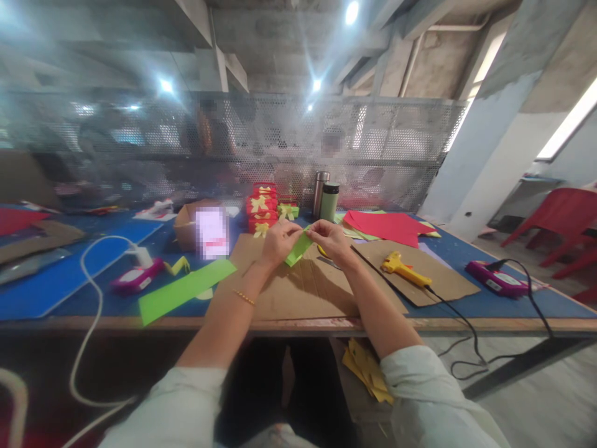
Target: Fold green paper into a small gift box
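Green paper strip (298, 247) is pinched at both ends by left hand (278, 241) and right hand (332, 241) above cardboard sheet (298, 295), seemingly mid-fold; creasing calls for aligned edges. Glue gun (403, 267) lies at three o'clock.

Blue table (60, 280) with cardboard (298, 292), green strip (186, 289)

Both arms come up from the bottom of the frame and angle in toward each other, meeting just above the centre. Forearms are bare, elbows low near the bottom edge. The left hand (278, 241) and right hand (329, 240) sit pretty much side by side, fingers curled and pinched closed, fingertips pointing at each other with a small gap between.
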A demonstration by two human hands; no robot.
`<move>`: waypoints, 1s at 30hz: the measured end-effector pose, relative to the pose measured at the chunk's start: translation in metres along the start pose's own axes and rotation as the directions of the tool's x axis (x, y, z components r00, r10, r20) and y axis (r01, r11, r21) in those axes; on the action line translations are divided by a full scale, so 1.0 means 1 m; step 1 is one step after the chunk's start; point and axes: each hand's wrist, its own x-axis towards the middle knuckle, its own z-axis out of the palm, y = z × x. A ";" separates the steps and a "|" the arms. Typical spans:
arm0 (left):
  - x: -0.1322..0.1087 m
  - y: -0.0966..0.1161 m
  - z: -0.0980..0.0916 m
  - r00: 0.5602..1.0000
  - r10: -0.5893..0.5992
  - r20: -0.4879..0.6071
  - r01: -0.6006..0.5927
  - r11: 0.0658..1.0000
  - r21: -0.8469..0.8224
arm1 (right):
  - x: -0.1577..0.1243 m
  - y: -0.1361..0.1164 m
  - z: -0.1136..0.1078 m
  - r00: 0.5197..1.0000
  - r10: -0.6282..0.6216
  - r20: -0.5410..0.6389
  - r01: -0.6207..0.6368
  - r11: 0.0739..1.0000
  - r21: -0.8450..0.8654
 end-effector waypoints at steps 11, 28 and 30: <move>0.000 0.001 0.000 0.999 -0.033 -0.004 0.033 0.998 -0.060 | -0.002 -0.008 -0.005 0.935 -0.352 -0.037 0.316 0.878 -0.359; 0.002 0.005 -0.003 0.976 -0.209 0.065 0.219 0.935 -0.279 | -0.010 -0.024 0.000 0.969 -0.235 -0.071 0.212 0.947 -0.240; 0.002 0.005 -0.003 0.974 -0.199 0.109 0.223 0.928 -0.298 | -0.010 -0.024 0.001 0.972 -0.226 -0.064 0.205 0.951 -0.231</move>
